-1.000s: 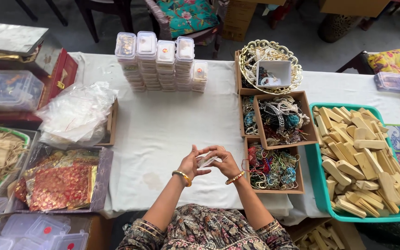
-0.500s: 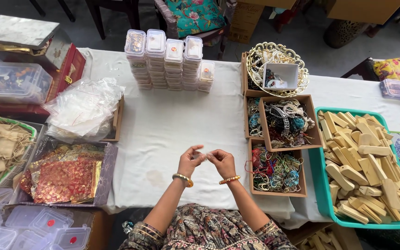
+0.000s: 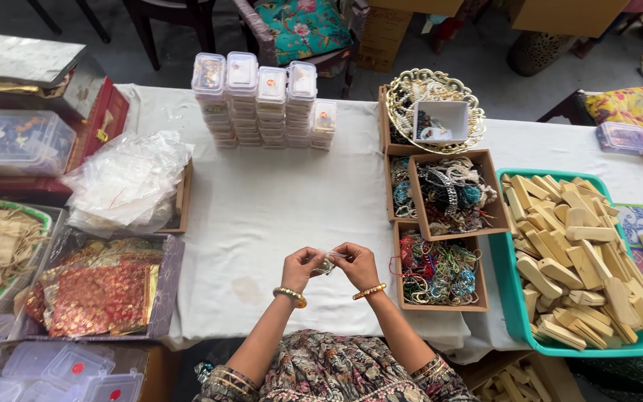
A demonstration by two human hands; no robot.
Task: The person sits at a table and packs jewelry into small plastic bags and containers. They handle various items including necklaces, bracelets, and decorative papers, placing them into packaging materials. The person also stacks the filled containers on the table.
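Two hands meet over the white tablecloth [image 3: 277, 216], the left hand [image 3: 301, 269] and the right hand [image 3: 356, 265] pinching a small clear pouch [image 3: 328, 261] between their fingertips. Fingers of both hands are curled and closed on the pouch's edges; something small and dark shows inside it, too tiny to make out. A gold bangle [image 3: 291, 297] sits on the left wrist and an orange-and-gold one on the right.

Just right of the right hand's fingers lies a cardboard box of tangled coloured threads and bangles [image 3: 438, 269], with a second box of beaded pieces [image 3: 455, 194] beyond it. Farther right stands a teal tray [image 3: 510, 298] heaped with pale wooden blocks [image 3: 576, 257]. Well ahead of the fingers, stacks of small clear lidded boxes [image 3: 262, 108] stand in rows, and a gold wire basket [image 3: 434, 109] holding a white box sits ahead and to the right. Left of the left hand's fingers, well apart, lie a heap of clear plastic bags [image 3: 124, 182] and, nearer the table's edge, a tray of red-and-gold foil pouches [image 3: 94, 294].
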